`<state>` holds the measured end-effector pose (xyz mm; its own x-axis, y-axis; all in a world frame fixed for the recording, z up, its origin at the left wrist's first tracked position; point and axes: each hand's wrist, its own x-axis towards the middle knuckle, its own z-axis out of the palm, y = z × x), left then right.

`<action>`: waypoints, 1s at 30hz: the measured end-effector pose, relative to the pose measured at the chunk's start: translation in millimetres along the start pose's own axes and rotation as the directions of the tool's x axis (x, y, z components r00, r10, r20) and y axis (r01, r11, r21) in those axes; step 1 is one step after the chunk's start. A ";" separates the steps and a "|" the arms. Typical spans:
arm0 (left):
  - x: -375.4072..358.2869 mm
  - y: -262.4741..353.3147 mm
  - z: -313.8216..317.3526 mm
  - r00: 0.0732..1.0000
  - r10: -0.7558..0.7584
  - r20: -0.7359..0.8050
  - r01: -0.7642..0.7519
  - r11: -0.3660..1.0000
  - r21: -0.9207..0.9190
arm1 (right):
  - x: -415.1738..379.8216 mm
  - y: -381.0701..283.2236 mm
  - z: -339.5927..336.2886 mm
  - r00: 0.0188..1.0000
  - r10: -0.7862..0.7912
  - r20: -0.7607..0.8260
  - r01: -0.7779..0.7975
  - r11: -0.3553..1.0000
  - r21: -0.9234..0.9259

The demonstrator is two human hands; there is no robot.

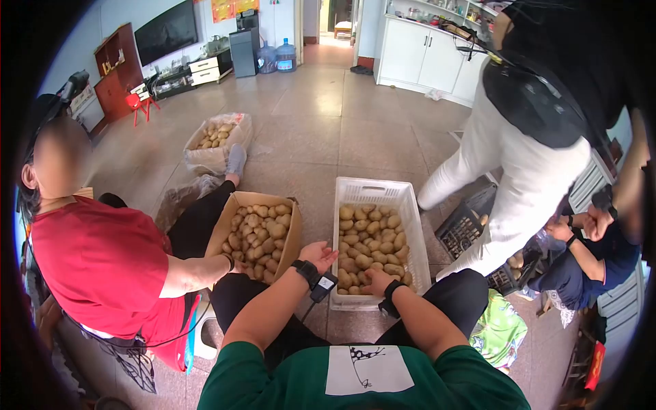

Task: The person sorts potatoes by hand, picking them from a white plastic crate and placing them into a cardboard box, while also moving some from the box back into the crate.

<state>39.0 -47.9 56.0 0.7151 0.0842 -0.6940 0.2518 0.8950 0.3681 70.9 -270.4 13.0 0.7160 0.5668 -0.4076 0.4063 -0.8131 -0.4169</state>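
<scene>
A white plastic crate stands on the floor between my knees, with many potatoes inside. My right hand is down in the crate's near end, its fingers curled on a potato among the others; the fingertips are partly hidden. Beside the crate's left wall is my left hand, palm turned up and fingers stretched out, with nothing in it. To its left stands a cardboard box of potatoes. A person in a red top reaches a hand to that box's near edge.
A plastic-lined box of potatoes sits farther back on the left. On the right, a person in light trousers stands close to the crate, near black crates. Another person in dark clothing sits there. A green cloth lies beside my right knee.
</scene>
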 end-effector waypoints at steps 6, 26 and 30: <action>1.6 1.4 -4.7 0.999 0.020 -0.044 -0.021 0.999 -0.028 | 9.2 -6.8 -9.3 0.984 0.024 0.178 -0.007 0.995 -0.096; -1.2 -2.4 -17.0 0.998 0.016 -0.064 -0.014 0.999 0.029 | 35.1 0.5 6.0 0.984 0.166 -0.071 -0.152 0.972 0.180; 0.3 -7.8 -20.5 0.999 0.001 -0.039 0.003 0.996 0.086 | 14.0 -29.9 -26.2 0.971 0.069 -0.230 0.007 0.949 0.315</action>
<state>23.9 -45.9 40.3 0.6894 0.1016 -0.7172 0.3092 0.8541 0.4182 83.7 -241.7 41.0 0.8538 0.4633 -0.2375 0.2119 -0.7259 -0.6544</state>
